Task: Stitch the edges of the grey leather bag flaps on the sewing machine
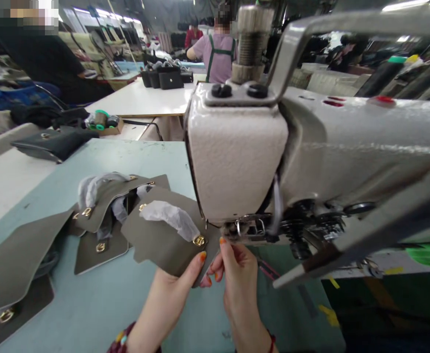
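My left hand [178, 284] pinches the near edge of a grey-green leather piece [159, 240] with a gold snap [199, 240] and a wad of white tissue on it. My right hand [237, 274] is closed on the same piece just beside it, fingertips close under the head of the sewing machine [237, 157]. The piece lies on the pale blue table [101, 304], its right edge reaching under the machine's needle area [248, 228].
More grey-green leather pieces [105, 211] with gold hardware lie to the left, one large flap [12, 264] at the near left edge. A black bag [49, 142] and thread spools [101, 120] sit farther back. Other people work at distant tables.
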`<state>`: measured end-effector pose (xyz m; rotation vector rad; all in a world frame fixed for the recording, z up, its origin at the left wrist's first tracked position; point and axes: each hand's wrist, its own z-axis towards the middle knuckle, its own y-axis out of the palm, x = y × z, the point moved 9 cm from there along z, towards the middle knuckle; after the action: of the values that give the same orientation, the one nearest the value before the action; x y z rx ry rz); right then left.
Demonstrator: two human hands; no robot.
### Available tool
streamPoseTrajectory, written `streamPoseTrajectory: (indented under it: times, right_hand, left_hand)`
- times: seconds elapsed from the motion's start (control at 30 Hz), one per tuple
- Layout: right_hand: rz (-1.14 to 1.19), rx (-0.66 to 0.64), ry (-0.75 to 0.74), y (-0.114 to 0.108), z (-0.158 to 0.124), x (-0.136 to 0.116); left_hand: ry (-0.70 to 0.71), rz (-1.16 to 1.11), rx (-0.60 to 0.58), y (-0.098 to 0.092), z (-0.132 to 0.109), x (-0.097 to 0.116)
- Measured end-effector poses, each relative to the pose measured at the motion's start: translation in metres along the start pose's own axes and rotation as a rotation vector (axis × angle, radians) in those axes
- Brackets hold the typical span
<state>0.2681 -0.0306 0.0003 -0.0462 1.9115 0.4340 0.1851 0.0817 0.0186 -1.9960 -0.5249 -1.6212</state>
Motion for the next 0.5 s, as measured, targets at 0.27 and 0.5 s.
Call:
streamPoseTrajectory:
  times: [0.27, 0.5]
  right_hand:
    - [-0.188, -0.056, 0.031, -0.021, 0.010, -0.006]
    - [-0.625, -0.261, -0.207, -0.030, 0.004, -0.043]
  left_hand:
    - [-0.090, 0.009, 0.274, 0.026, -0.044, -0.029]
    - [-0.222, -0.002, 0.081, 0.070, -0.056, -0.055]
